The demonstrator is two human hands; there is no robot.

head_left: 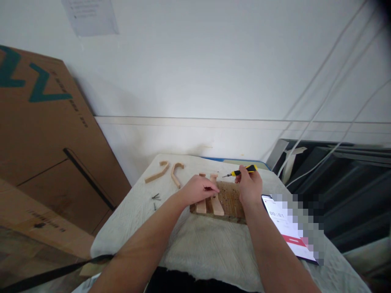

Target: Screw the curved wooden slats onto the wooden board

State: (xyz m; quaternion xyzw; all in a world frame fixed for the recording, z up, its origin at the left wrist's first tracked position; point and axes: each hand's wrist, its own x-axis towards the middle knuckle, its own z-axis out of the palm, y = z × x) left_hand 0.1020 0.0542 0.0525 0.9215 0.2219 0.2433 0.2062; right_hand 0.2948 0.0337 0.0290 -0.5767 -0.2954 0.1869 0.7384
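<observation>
The block lies on the bench, with two strips on its left part and the left hand over them. Left of the block lie screws; farther back on that side, two hooks. The screwdriver, in the right hand, is near the block's back edge. A phone lies right of the block, a box stands far left, a wall behind.

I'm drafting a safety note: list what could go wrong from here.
The screwdriver in the right hand has its tip near the left hand; a slip might jab those fingers. The small dark screws lie loose on the table cover and could scatter if bumped. The phone lies beside the right forearm, which could knock it.
</observation>
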